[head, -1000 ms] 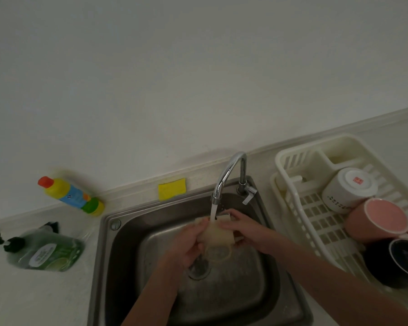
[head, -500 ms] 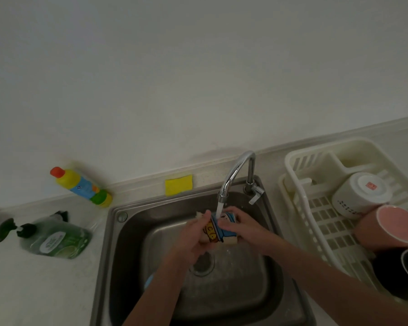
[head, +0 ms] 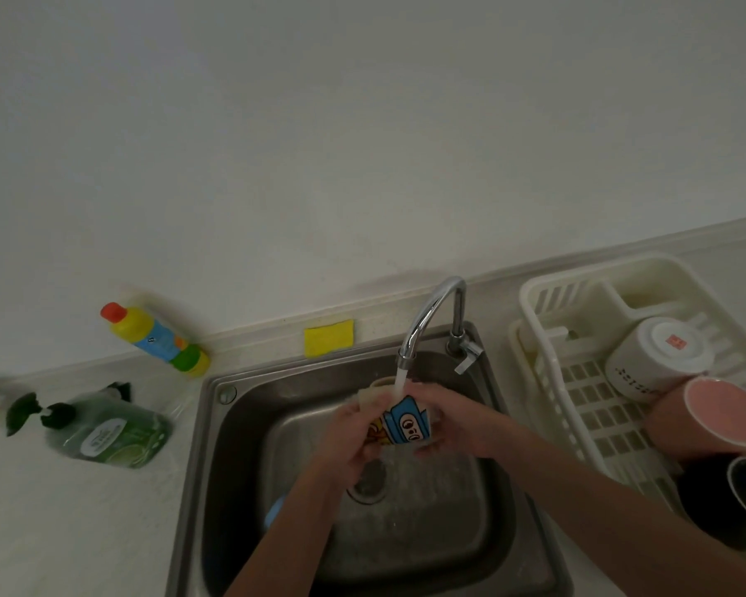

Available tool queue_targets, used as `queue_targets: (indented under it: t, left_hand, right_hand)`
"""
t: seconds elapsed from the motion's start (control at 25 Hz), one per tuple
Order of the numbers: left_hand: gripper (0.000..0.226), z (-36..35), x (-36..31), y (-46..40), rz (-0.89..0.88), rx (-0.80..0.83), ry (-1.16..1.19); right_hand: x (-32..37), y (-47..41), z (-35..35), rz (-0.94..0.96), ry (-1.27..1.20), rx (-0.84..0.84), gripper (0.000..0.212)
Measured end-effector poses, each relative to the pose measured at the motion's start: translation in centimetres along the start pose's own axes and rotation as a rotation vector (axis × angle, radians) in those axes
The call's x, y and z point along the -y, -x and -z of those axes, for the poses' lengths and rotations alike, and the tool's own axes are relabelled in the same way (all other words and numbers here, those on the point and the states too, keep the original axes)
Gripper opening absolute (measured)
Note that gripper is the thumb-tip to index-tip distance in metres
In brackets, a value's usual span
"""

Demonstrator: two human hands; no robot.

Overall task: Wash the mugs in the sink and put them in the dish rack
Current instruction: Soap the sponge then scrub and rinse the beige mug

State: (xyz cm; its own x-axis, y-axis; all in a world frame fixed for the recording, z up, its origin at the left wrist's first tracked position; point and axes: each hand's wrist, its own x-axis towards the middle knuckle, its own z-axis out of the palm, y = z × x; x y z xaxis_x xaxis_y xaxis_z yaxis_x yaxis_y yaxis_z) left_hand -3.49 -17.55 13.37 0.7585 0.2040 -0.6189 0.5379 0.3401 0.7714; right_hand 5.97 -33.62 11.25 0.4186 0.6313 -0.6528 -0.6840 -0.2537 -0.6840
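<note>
Beside sink (head: 233, 424): three racked mugs (head: 655, 359), one held.

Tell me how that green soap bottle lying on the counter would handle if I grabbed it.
The green pump-top soap bottle lies on its side, so it may roll when nudged. It looks mostly full, probably heavyish. Its glossy plastic is likely slippery for a wet hand.

place: home kitchen
evidence: steel sink (head: 233, 424) with tap (head: 427, 316) — dish rack (head: 548, 303) holding mugs, soap bottle (head: 108, 433), sponge (head: 328, 337) on counter
</note>
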Motion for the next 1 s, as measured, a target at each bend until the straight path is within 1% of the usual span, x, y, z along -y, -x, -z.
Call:
queue_targets:
  t: [0.04,0.08,0.2,0.24,0.28,0.36,0.44,0.48,0.52,0.56,0.64,0.68,0.76,0.8,0.88,0.92,0.96,1.0]
  left_hand:
    - [0.037,0.0,0.1,0.0,0.005,0.002,0.024]
    - [0.038,0.1,0.2,0.0,0.014,-0.001,0.041]
    - [0.045,0.4,0.3,-0.5,0.036,0.013,0.034]
    - [0.047,0.3,0.3,-0.5,0.047,-0.003,0.018]
    - [0.047,0.2,0.4,-0.5,0.057,-0.021,0.015]
    - [0.041,-0.1,0.5,-0.4,0.069,-0.033,0.043]
    - [0.029,-0.1,0.1,-0.1,0.078,0.007,0.089]
    - [0.026,0.0,0.0,-0.2,0.075,0.027,0.084]
    - [0.028,0.1,-0.1,-0.2,0.072,0.034,0.069]
    - [0.034,0.3,-0.1,-0.3,0.069,0.035,0.064]
    - [0.044,0.4,-0.2,-0.3,0.063,0.024,0.039]
    - [0.041,0.4,-0.1,-0.4,0.060,0.020,0.019]
    - [0.030,0.4,-0.3,-0.1,0.078,0.034,0.007]
    - [0.030,0.5,-0.5,-0.1,0.109,0.040,0.034]
    - [0.029,0.8,-0.7,-0.1,0.179,0.056,0.139]
    - [0.028,1.0,-0.7,-0.3,0.205,0.045,0.169]
    - [0.029,1.1,-0.5,-0.5,0.210,0.026,0.167]
    - [0.032,1.0,-0.4,-0.5,0.194,0.012,0.147]
  right_hand:
    - [-0.1,0.1,-0.1,-0.022,0.016,0.021,0.064]
    - [-0.3,0.1,-0.1,-0.005,0.050,0.018,0.065]
    - [-1.0,0.0,0.2,0.165,0.139,-0.031,0.055]
    - [-1.3,0.1,0.3,0.174,0.120,-0.019,0.052]
    - [-1.5,0.4,0.3,0.145,0.079,-0.004,0.050]
    - [-1.7,0.7,0.0,0.094,0.023,0.002,0.051]
    - [-1.7,0.4,0.1,0.157,0.047,-0.019,0.048]
    - [-1.6,0.1,0.3,0.207,0.065,-0.009,0.046]
    - [-1.5,0.0,0.4,0.221,0.060,0.001,0.046]
    - [-1.4,-0.1,0.5,0.193,0.007,0.018,0.044]
    - [-1.2,-0.3,0.5,0.045,-0.169,0.022,0.044]
    - [-1.0,-0.2,0.2,-0.039,-0.237,0.014,0.046]
    - [-0.5,-0.4,-0.3,-0.108,-0.229,-0.026,0.056]
    - [-0.4,-0.4,-0.5,-0.085,-0.166,-0.055,0.053]
    - [-0.5,-0.3,-0.7,0.059,-0.019,-0.096,0.036]
    - [-0.7,-0.1,-0.7,0.106,0.023,-0.103,0.035]
    - [-0.9,0.0,-0.6,0.111,0.030,-0.089,0.039]
    - [-1.0,0.0,-0.6,0.058,0.002,-0.074,0.046]
